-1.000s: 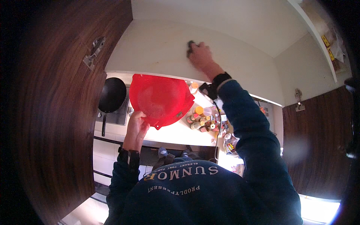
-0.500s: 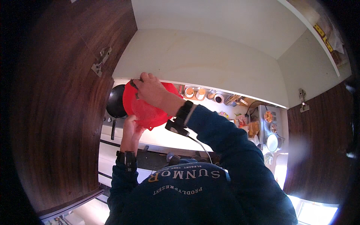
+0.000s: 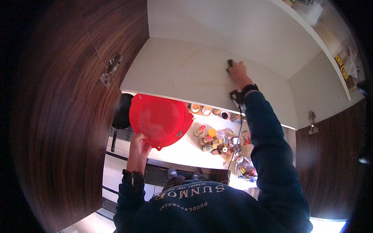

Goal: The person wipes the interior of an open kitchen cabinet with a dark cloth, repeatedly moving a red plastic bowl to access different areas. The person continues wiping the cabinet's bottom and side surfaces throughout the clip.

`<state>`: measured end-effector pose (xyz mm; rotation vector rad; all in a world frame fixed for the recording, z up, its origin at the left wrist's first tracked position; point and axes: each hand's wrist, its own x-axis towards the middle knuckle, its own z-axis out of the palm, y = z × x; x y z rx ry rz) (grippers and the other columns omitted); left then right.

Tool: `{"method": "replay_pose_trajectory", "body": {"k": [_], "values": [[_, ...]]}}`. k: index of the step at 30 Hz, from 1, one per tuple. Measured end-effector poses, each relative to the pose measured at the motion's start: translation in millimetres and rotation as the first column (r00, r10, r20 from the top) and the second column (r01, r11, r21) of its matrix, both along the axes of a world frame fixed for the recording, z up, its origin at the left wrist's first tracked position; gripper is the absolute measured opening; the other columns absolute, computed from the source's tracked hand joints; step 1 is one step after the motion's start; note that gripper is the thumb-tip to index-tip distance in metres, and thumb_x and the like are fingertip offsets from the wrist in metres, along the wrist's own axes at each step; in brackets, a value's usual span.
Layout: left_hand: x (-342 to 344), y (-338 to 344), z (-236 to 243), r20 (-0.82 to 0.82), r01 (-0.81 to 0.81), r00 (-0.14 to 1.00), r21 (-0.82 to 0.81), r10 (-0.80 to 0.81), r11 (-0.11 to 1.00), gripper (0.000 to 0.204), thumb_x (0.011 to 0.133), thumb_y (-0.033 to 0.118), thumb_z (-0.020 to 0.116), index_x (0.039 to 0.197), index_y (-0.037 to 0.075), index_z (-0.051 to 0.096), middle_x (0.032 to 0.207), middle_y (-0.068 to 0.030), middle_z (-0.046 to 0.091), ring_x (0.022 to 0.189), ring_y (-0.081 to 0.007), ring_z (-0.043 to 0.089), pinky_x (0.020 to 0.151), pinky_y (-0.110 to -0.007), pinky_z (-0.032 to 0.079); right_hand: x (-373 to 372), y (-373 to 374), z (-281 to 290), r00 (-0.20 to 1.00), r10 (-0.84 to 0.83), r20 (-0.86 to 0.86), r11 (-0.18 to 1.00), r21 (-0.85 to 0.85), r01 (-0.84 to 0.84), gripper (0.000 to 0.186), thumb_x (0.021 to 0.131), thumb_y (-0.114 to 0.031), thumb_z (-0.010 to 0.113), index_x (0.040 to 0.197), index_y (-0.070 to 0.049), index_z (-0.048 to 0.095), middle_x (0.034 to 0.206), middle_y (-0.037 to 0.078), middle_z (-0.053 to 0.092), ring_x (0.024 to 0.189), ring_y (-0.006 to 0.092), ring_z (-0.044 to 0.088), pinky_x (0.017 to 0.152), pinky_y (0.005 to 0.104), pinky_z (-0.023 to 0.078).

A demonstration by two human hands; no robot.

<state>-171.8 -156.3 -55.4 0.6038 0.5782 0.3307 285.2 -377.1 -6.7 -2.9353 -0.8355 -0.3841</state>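
Note:
In my left hand point(image 3: 138, 153) is the rim of a red plastic basin point(image 3: 157, 116), thumb on its near edge. The basin is tilted so its inside shows, with some wet-looking specks in it. It hangs just below the front edge of a white cabinet shelf point(image 3: 175, 73). My right hand point(image 3: 239, 73) reaches out over the shelf, fingers closed around a small dark wad point(image 3: 229, 65) pressed on the white surface. Whether it is a cloth or a sponge I cannot make out.
Dark wood cabinet doors stand open at the left point(image 3: 74, 116) and right point(image 3: 330, 163). Beneath the shelf, several bottles and jars point(image 3: 210, 141) crowd a white counter. A black pan point(image 3: 123, 112) sits left of the basin. Packets point(image 3: 344, 70) lie on the upper shelf.
My right hand has left the basin and moved right and farther away onto the shelf, with the dark wad. The basin, still in my left hand, now shows its inside uncovered.

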Motion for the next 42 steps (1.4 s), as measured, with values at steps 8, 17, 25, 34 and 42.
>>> {"method": "replay_pose_trajectory", "body": {"k": [8,17,25,34,42], "values": [[-2,0,-4,-0.011,-0.076,0.997,-0.006,0.076,0.997,0.055,0.076,0.007,0.053,0.129,0.001,0.043,0.127,-0.0156,0.052,0.114,-0.0328,0.054,0.093,-0.050,0.047,-114,198,9,0.881,0.473,-0.003,0.876,0.107,-0.470,0.035,0.078,-0.018,0.057,0.112,-0.008,0.057,0.102,0.025,0.057,0.091,0.0430,0.058,0.076,0.0508,0.052],[-3,-8,11,0.009,-0.062,0.998,0.013,0.061,0.998,0.052,0.079,0.009,0.052,0.130,0.003,0.043,0.129,-0.0138,0.052,0.117,-0.0303,0.052,0.096,-0.049,0.045,-211,162,20,0.724,0.688,-0.056,0.717,0.209,-0.665,0.038,0.080,-0.020,0.062,0.117,-0.011,0.060,0.106,0.019,0.053,0.094,0.0372,0.054,0.082,0.0450,0.047],[-9,-10,14,-0.015,0.003,1.000,0.101,-0.001,0.995,0.049,0.081,0.012,0.051,0.129,0.002,0.043,0.129,-0.0132,0.051,0.118,-0.0303,0.051,0.094,-0.048,0.046,-240,114,18,0.660,0.745,-0.095,0.660,0.252,-0.708,0.045,0.076,-0.020,0.068,0.117,-0.007,0.058,0.105,0.019,0.053,0.093,0.0351,0.052,0.082,0.0433,0.046],[-14,-11,17,-0.004,-0.021,1.000,0.057,0.021,0.998,0.041,0.086,0.014,0.048,0.125,0.001,0.047,0.128,-0.0143,0.052,0.115,-0.0269,0.054,0.097,-0.041,0.045,-195,83,22,0.793,0.597,-0.123,0.796,0.213,-0.566,0.065,0.074,-0.021,0.073,0.130,-0.004,0.045,0.116,0.023,0.048,0.100,0.0397,0.050,0.088,0.0457,0.045],[-12,5,-1,0.110,-0.054,0.992,-0.049,0.059,0.997,0.055,0.078,0.006,0.054,0.131,-0.001,0.040,0.129,-0.0159,0.050,0.115,-0.0305,0.054,0.092,-0.048,0.049,-235,162,22,0.784,0.613,-0.098,0.789,0.008,-0.615,0.067,0.076,-0.020,0.071,0.133,-0.002,0.039,0.114,0.024,0.048,0.107,0.0412,0.049,0.089,0.0466,0.045]]}}
